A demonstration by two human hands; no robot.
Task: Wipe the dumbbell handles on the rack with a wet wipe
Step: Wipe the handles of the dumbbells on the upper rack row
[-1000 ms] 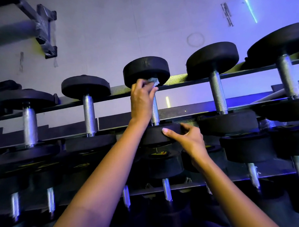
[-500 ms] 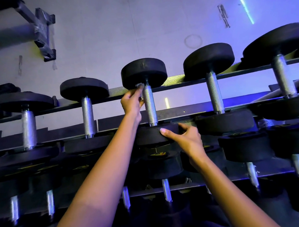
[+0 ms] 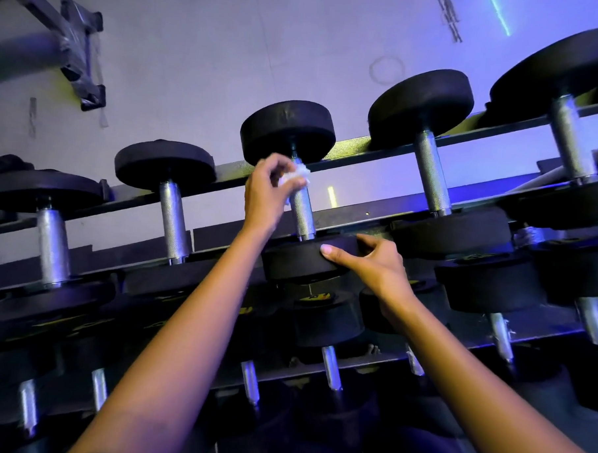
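Left hand (image 3: pixel 268 194) shifted back onto handle top since half second ago — fingers pinching crumpled white wet wipe (image 3: pixel 294 178) against knurled steel handle (image 3: pixel 301 209), just under upper rubber head. Wiping resumed, lower handle likely next. Right hand (image 3: pixel 371 260) fingers clasping lower rubber head (image 3: pixel 299 264) — steadying dumbbell on rack (image 3: pixel 379 154).

dumbbell handle (image 3: pixel 302 206): bare metal, silvery, fine knurled texture, dull sheen. heads at both ends of that handle (image 3: pixel 288 131): black rubber-like coating, matt, slightly grainy. wet wipe (image 3: pixel 294 178): white, thin, crumpled, soft fibrous look, pressed on upper part of handle. rack rail (image 3: pixel 379 154) behind handle: dark painted metal, flat, smooth, faint gloss where light strikes. neighbouring handles left and right of it: same knurled metal. wall (image 3: pixel 195 50) above rack: pale, matt, scuffed.
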